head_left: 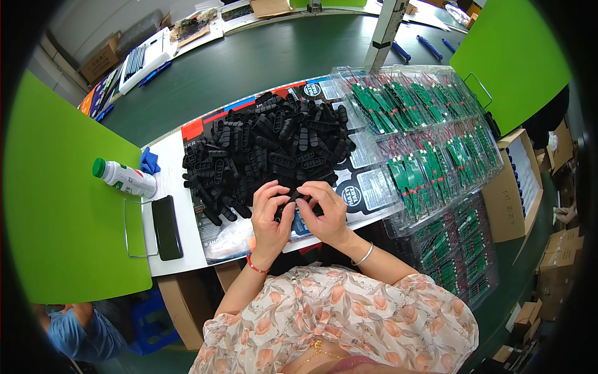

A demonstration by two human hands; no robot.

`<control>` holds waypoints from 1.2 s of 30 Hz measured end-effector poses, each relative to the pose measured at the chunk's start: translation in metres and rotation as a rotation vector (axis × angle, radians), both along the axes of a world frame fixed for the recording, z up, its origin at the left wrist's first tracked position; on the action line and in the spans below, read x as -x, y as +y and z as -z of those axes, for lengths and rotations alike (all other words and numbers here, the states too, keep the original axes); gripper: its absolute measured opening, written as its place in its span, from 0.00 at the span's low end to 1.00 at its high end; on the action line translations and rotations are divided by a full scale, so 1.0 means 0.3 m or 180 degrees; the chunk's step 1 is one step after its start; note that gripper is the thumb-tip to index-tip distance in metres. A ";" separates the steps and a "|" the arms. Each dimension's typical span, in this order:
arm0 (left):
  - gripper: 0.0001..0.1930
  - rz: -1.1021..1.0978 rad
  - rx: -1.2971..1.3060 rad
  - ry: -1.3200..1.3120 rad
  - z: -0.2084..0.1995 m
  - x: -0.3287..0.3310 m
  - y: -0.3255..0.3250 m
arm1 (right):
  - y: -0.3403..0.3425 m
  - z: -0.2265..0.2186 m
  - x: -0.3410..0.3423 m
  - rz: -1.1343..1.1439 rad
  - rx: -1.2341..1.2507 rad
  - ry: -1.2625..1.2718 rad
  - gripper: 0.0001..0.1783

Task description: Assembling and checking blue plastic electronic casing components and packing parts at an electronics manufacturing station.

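Note:
At the near edge of a heap of black oblong molded parts (268, 140), my left hand (270, 218) and my right hand (326, 215) meet with bent fingers. Between their fingertips is a small black molded part (295, 196), mostly covered by the fingers. Both hands grip it from either side, thumbs toward me. The heaped parts have rows of slots or ribs and lie at all angles on a printed sheet (218, 246). A red band circles my left wrist, and a silver bangle my right.
Clear trays of green circuit boards (430, 168) stand on the right. Green partitions (68, 193) flank the worktop. On the left are a black phone (166, 227), a white bottle with a green cap (128, 179) and a blue cloth (149, 161). An open carton (507, 206) stands far right.

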State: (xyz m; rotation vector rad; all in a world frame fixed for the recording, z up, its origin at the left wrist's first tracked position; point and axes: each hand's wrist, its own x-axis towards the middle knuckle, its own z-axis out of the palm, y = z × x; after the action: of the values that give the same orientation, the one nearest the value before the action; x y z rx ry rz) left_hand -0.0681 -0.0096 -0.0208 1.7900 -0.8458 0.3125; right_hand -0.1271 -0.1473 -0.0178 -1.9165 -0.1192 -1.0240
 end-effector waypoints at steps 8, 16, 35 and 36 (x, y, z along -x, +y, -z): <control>0.11 -0.0005 0.0037 0.0065 -0.012 0.006 -0.004 | -0.001 0.003 0.000 0.0027 -0.0051 0.0008 0.18; 0.10 -0.0001 -0.0032 0.0070 -0.013 0.008 -0.003 | 0.000 0.000 -0.004 0.0079 0.0008 -0.0012 0.17; 0.05 0.0016 -0.0006 0.0140 -0.009 0.005 -0.003 | 0.001 0.000 -0.002 0.0044 -0.0032 0.0030 0.16; 0.05 0.0014 -0.0007 0.0139 -0.009 0.005 -0.003 | 0.000 -0.001 0.000 0.0034 -0.0030 0.0067 0.17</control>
State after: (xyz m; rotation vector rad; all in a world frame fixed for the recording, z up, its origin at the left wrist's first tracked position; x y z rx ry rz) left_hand -0.0694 -0.0105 -0.0180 1.7904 -0.8194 0.2689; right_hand -0.1269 -0.1472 -0.0175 -1.9207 -0.0920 -1.0097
